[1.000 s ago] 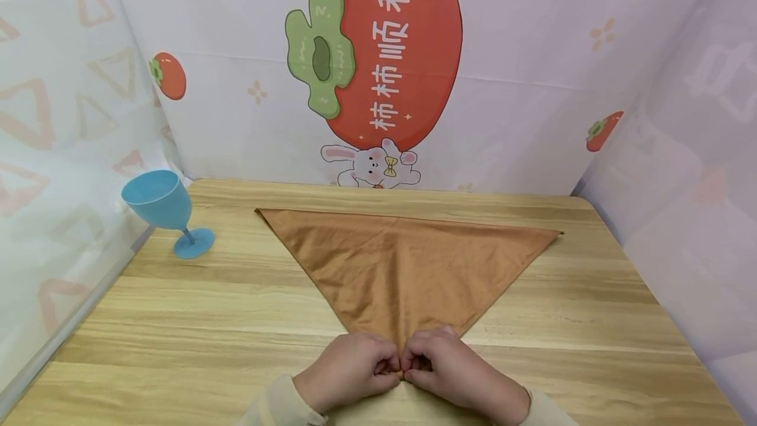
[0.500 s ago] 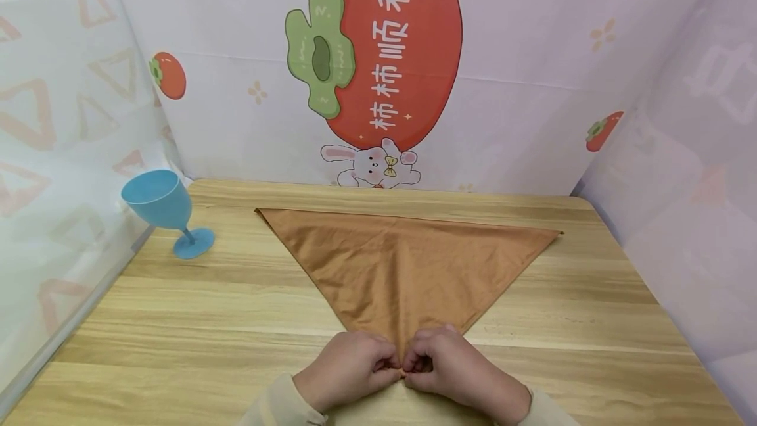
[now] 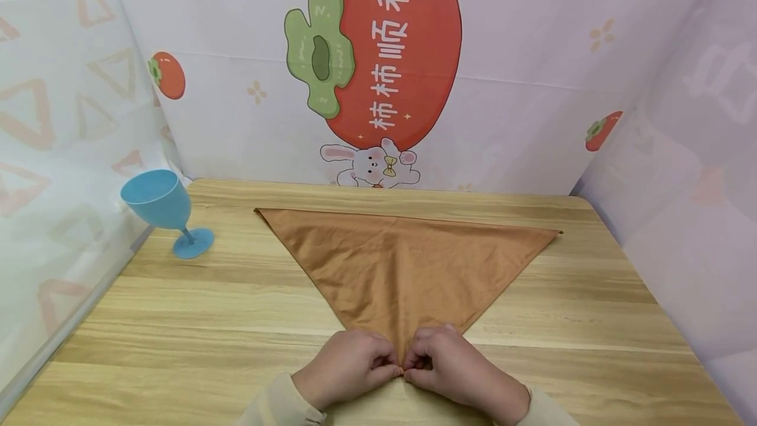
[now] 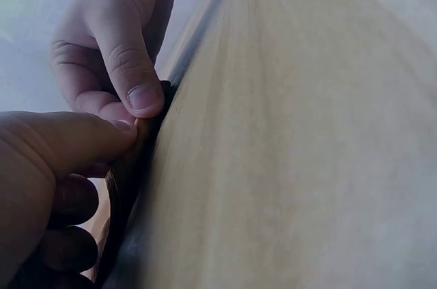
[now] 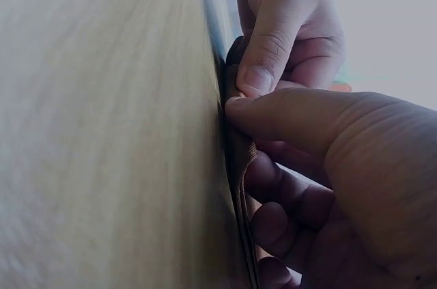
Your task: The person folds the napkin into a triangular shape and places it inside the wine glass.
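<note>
A brown cloth (image 3: 408, 268) lies folded into a triangle, its long edge at the back and its point toward the person. At that near point my left hand (image 3: 351, 367) pinches the cloth between thumb and fingers. My right hand (image 3: 452, 370) pinches it just beside, the two thumbs almost meeting. In the left wrist view, a small dark fold of the cloth (image 4: 126, 183) shows under the thumbs. Layered cloth edges (image 5: 239, 166) run past the curled fingers in the right wrist view. The very tip is mostly hidden by the fingers.
A blue plastic goblet (image 3: 160, 202) stands upright at the left side of the wooden table (image 3: 195, 321). Behind the table hangs a white backdrop (image 3: 503, 84) with a persimmon print, and pale sheets (image 3: 698, 150) enclose both sides.
Both hands stay at the cloth's near point with only tiny finger shifts. The cloth and goblet have not visibly moved.
</note>
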Tool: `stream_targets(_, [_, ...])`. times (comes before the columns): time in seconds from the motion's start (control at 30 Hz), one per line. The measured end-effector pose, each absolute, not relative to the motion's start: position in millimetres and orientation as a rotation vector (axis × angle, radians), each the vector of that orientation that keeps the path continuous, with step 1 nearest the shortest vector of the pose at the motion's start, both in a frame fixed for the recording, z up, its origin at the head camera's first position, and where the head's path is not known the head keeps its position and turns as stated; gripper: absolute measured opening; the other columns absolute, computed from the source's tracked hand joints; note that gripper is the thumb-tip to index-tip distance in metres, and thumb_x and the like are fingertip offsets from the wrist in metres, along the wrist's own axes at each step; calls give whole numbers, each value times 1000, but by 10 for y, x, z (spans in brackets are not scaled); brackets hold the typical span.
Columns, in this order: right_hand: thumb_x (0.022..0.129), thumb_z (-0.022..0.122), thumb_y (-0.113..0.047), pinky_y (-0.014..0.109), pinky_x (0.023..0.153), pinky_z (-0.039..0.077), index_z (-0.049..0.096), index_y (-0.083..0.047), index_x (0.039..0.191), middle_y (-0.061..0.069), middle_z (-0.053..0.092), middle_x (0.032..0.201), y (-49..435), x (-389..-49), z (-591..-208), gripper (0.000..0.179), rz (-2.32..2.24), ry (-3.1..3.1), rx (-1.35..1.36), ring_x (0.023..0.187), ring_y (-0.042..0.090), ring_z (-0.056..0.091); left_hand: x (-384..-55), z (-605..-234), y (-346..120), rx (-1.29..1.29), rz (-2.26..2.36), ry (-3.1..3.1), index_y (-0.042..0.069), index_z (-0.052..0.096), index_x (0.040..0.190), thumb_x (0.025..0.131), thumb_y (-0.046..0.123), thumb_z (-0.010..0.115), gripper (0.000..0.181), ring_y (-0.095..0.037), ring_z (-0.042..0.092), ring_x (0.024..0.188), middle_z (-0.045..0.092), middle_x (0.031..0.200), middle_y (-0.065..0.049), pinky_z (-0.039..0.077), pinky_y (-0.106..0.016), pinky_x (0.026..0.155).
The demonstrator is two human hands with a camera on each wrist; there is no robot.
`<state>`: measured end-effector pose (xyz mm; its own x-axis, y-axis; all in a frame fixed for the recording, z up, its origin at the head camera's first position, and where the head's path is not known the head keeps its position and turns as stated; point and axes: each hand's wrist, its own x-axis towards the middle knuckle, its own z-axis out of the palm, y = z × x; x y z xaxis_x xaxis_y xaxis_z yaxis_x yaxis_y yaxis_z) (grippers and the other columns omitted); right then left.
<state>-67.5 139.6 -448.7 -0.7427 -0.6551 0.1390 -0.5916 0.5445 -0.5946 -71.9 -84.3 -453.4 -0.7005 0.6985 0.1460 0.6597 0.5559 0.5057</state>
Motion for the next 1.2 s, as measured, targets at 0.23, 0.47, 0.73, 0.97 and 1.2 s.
stream_targets(0.23, [82,83,-19,25,73,34,71,-30,78,-28,53,77,1387,-666,-4488,17,-972,2688,-1096,71,-9,48,-722,-4558,-846,1202,833,2736,28,70,78,93,34,72,16,13,44,63,58,75,24,35,-7,56])
stream_targets(0.47, [85,81,-20,29,76,34,70,-30,79,-27,55,80,1385,-661,-4473,16,-954,2678,-1060,71,-8,49,-717,-4577,-849,1195,861,2732,28,70,79,90,34,76,14,11,41,63,52,77,22,34,-8,56])
stream_targets(0.73, [88,79,-22,29,77,34,70,-30,81,-27,56,83,1400,-661,-4466,14,-918,2681,-1090,77,-8,50,-700,-4593,-842,1205,851,2766,29,68,83,88,36,78,13,11,41,65,50,79,21,34,-7,57])
stream_targets(0.97, [89,77,-21,28,77,33,70,-29,82,-27,56,84,1407,-687,-4495,12,-923,2671,-1102,78,-9,50,-691,-4593,-830,1190,850,2781,30,67,83,89,35,77,13,11,40,63,49,80,21,33,-8,55])
stream_targets(1.2, [90,77,-23,28,77,33,71,-28,85,-27,54,83,1408,-693,-4489,9,-911,2669,-1097,75,-9,48,-691,-4583,-830,1140,869,2751,29,71,85,92,34,74,8,8,38,61,47,81,19,34,-12,53])
